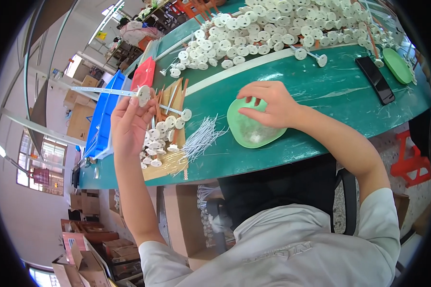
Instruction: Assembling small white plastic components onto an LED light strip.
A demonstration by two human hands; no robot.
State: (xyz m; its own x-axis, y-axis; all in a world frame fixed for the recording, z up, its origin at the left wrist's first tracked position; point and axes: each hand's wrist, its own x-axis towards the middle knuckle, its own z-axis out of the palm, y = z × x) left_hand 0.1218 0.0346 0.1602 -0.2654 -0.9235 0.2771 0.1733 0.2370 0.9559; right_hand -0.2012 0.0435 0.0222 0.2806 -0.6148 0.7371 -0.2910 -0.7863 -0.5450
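My left hand (135, 119) is raised over the left part of the table. Its fingers pinch a round white disc (143, 95) with a long pale strip (103, 90) sticking out to the left. My right hand (268, 102) hovers over a light green dish (246, 142), fingers bent and thumb apart, with nothing visible between them. Small clear or whitish pieces, too small to make out, lie in the dish. Between the hands rests a bundle of thin white wires or ties (202, 138). Several similar discs with strips (162, 134) lie beside it on brown cardboard (170, 168).
A large heap of white discs (273, 28) covers the far side of the green table (316, 95). A black phone (376, 80) and another green dish (397, 66) lie at the right. Blue (103, 115) and red bins (143, 71) stand at the left. A red stool (411, 160) is on the floor.
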